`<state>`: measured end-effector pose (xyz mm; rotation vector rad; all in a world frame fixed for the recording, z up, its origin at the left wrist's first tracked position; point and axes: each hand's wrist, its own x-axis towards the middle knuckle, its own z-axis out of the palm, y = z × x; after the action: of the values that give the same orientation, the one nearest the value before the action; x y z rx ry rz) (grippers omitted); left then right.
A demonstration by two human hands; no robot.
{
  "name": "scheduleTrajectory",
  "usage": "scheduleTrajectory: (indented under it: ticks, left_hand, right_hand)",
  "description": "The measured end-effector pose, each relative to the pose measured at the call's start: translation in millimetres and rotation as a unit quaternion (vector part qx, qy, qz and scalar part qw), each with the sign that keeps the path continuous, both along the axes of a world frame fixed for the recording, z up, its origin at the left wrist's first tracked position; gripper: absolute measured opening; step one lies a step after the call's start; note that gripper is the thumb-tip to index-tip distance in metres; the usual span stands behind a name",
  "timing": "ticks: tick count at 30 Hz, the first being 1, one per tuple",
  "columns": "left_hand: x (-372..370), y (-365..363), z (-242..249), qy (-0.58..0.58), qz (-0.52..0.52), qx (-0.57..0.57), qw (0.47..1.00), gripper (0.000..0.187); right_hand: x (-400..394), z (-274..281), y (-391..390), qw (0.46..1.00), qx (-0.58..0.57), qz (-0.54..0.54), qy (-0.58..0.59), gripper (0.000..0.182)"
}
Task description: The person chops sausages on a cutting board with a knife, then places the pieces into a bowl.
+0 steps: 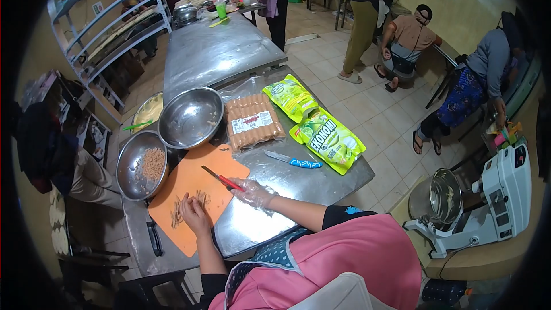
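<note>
Leftmost, a steel bowl point(136, 167) of brown crumbly filling sat by the steel table's point(338, 188) left edge, against the orange board point(227, 163). Black-handled tool point(153, 237) lay near that edge, toward the near corner. Second steel bowl point(186, 116) stood behind, tilted, residue inside. Brown strips point(177, 213) lay loose by the board's left edge. Left hand point(194, 214) was released, fingers loosely curled over the strips, clenching nothing. Right hand point(251, 193), in clear plastic, grasped the red-handled knife point(224, 180) at the board's right corner; blade pointed far-left, board contact unclear. Sausage pack point(252, 120) lay beyond. Blue-handled knife point(294, 161) and two green pouches point(290, 97) lay toward the right edge. Step looked like cutting or gathering strips, judging by pose; any further cut called for strips bunched, left fingertips tucked clear.
</note>
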<state>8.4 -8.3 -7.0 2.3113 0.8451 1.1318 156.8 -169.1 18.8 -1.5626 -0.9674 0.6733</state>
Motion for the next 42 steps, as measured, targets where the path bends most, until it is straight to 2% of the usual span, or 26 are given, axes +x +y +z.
scheduleTrajectory:
  ticks: [4, 6, 7, 9, 10, 12, 16, 21, 24, 28, 30, 34, 36, 40, 42]
  left_hand:
    - [0.2, -3.5, 3.1, -0.018, -0.011, -0.045, 0.999, 0.024]
    - [1.0, -4.4, 7.7, 0.033, -0.056, -0.019, 0.998, 0.050]
    - [1.7, -8.4, 11.9, 0.033, -0.055, -0.019, 0.998, 0.050]
    - [3.4, -19.5, 20.3, 0.189, -0.047, 0.070, 0.978, 0.077]
    - [3.9, -20.1, 19.5, 0.189, -0.047, 0.070, 0.978, 0.077]
    - [5.8, -19.1, 16.0, 0.230, -0.034, 0.061, 0.971, 0.089]
    - [5.9, -14.8, 9.2, 0.225, -0.018, 0.035, 0.974, 0.085]
    - [7.0, -9.5, 2.0, 0.162, -0.002, 0.003, 0.987, 0.058]
    - [7.6, -9.5, 2.5, 0.154, 0.005, 0.027, 0.988, 0.050]
    - [7.9, -9.8, 2.6, 0.134, 0.000, 0.015, 0.991, 0.048]
    - [7.2, -11.0, 4.8, 0.126, -0.024, -0.001, 0.992, 0.049]
    - [7.6, -14.4, 8.4, 0.123, -0.029, 0.008, 0.992, 0.047]
    - [7.5, -11.9, 5.1, 0.115, -0.035, 0.011, 0.993, 0.043]
    - [7.5, -11.3, 4.2, 0.093, -0.043, -0.001, 0.995, 0.036]
    - [7.8, -11.8, 4.3, 0.092, -0.041, 0.014, 0.995, 0.031]
  right_hand:
    - [-1.6, 0.4, -0.6, 0.999, 0.016, 0.001, 0.028, 0.037]
    - [-0.6, -6.0, 1.1, 1.000, 0.007, -0.008, 0.008, 0.037]
    - [-0.7, -10.0, 2.6, 1.000, 0.007, -0.007, 0.009, 0.037]
    - [-1.8, -13.4, 5.4, 0.998, 0.054, -0.021, 0.002, 0.038]
    - [-2.0, -12.8, 4.4, 0.998, 0.054, -0.020, 0.003, 0.038]
    - [-0.7, -10.3, 2.0, 0.998, 0.030, -0.004, 0.047, 0.037]
    - [-0.7, -9.5, 3.8, 0.999, -0.006, -0.009, 0.037, 0.037]
    - [-1.1, -1.0, 1.7, 0.997, -0.038, -0.005, 0.066, 0.037]
    - [-2.0, -1.7, 2.0, 0.998, -0.022, -0.013, 0.051, 0.036]
    - [-1.6, -2.3, 2.1, 0.996, 0.005, -0.004, 0.089, 0.036]
    - [1.6, -1.4, 1.9, 0.997, -0.065, 0.000, 0.050, 0.039]
    - [0.2, 4.0, -0.9, 0.997, -0.053, 0.001, 0.057, 0.039]
    - [-1.2, 7.9, -2.4, 0.992, -0.035, 0.007, 0.124, 0.039]
    - [-1.8, -0.6, 1.5, 0.993, 0.000, 0.002, 0.114, 0.036]
    - [1.0, -4.8, 3.1, 0.997, -0.042, -0.002, 0.070, 0.040]
